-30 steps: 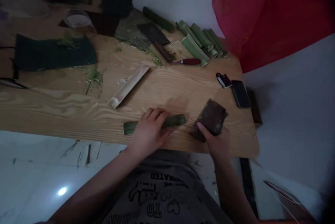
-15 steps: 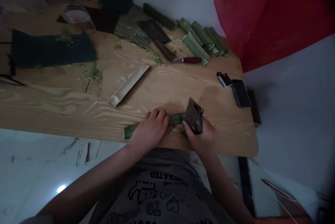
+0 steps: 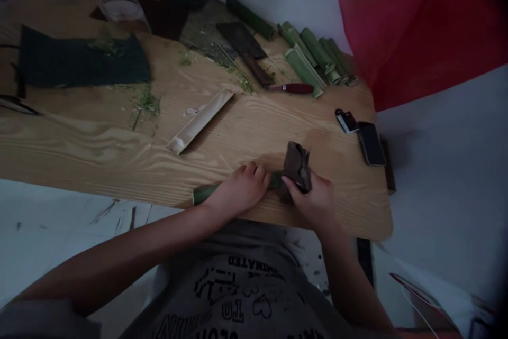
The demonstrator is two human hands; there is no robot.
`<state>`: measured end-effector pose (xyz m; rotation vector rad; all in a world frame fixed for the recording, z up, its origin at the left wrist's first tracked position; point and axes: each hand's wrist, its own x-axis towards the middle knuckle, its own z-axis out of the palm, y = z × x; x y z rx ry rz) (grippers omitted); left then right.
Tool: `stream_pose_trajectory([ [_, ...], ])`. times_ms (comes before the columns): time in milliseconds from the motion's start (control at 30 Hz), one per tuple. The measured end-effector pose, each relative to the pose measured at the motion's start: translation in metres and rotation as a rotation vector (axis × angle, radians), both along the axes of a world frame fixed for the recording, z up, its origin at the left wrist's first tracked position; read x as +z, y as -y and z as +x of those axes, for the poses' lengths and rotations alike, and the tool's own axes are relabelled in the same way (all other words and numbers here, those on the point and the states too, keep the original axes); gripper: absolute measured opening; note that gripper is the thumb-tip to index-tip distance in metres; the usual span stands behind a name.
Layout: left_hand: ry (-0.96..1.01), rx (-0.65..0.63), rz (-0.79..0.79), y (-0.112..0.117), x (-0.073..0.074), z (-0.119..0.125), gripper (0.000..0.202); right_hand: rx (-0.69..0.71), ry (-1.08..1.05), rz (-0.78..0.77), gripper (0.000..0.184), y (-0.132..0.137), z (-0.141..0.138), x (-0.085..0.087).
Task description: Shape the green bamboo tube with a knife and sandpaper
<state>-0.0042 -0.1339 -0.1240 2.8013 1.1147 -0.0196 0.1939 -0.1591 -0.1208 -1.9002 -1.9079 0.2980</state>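
A green bamboo piece [image 3: 204,193] lies along the near edge of the wooden table [image 3: 99,154]. My left hand [image 3: 240,191] presses down on its middle, fingers curled over it. My right hand [image 3: 313,204] grips a folded dark brown sheet [image 3: 297,165], likely sandpaper, wrapped against the bamboo's right end. Both hands sit close together, almost touching, just in front of my body.
A pale split bamboo half [image 3: 200,120] lies mid-table. At the back are a cleaver [image 3: 244,45], a red-handled knife [image 3: 291,88] and several green bamboo tubes [image 3: 313,56]. A dark cloth [image 3: 79,61] lies left; a phone [image 3: 371,143] and lighter [image 3: 346,120] lie right.
My right hand lifted the brown sheet from the table, folded it, and brought it left onto the bamboo's right end. My left hand stayed on the bamboo.
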Motion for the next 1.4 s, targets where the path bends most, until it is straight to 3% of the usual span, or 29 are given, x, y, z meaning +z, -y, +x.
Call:
stream_pose_trajectory([
  [200,-0.052,-0.021,-0.021,-0.006,0.006,0.006,0.034,-0.015,0.028,0.022,0.033,-0.006,-0.001,0.012],
  [400,-0.059,-0.051,0.003,-0.011,0.005,0.005,0.028,-0.021,0.003,0.029,0.030,-0.017,-0.006,0.014],
  [633,0.008,-0.082,0.021,-0.022,-0.001,0.007,0.025,0.050,-0.039,-0.026,0.028,-0.007,-0.002,0.017],
  [833,0.033,-0.077,0.047,-0.019,-0.003,0.008,0.022,-0.050,-0.122,0.008,0.036,-0.030,-0.002,0.006],
  [1067,0.033,-0.095,0.083,-0.023,0.001,0.008,0.019,-0.046,-0.061,0.052,0.048,-0.007,0.003,0.006],
  [1300,0.052,-0.070,0.084,-0.021,0.002,0.009,0.023,-0.077,-0.133,0.042,0.044,-0.038,-0.001,-0.002],
  [1400,0.053,-0.059,0.060,-0.020,0.002,0.010,0.025,-0.052,-0.103,0.071,0.048,-0.030,-0.001,-0.001],
])
